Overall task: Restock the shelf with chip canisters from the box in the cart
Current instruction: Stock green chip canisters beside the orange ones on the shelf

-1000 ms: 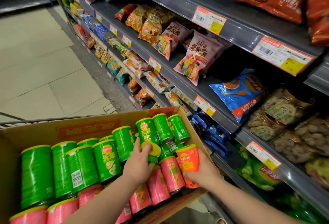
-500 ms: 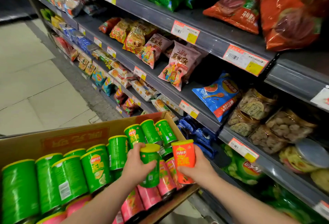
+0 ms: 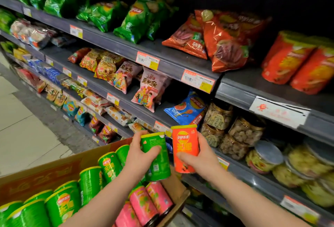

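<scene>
Green cardboard comes first in the head view. The left hand [image 3: 140, 152] has fingers and thumb wrapped round a green chip canister [image 3: 158, 161], held upright just above the near corner of the cardboard box [image 3: 45, 174]. Just beside it, the right hand [image 3: 200, 158] grips an orange chip canister [image 3: 184, 145], also upright, with its logo towards the camera. The two cans are close, but I cannot tell whether they touch. More green canisters [image 3: 61, 208] and pink canisters [image 3: 150, 201] lie packed in the box.

Both held cans are clear of the box and short of any shelf. Red-orange canisters [image 3: 289, 58] lean on the upper right shelf [image 3: 235, 91], which looks the likely home for the orange one. To place them well, carry each can upright and set it down base first beside its own colour. Turn the label outward and take care not to knock the leaning neighbours.
</scene>
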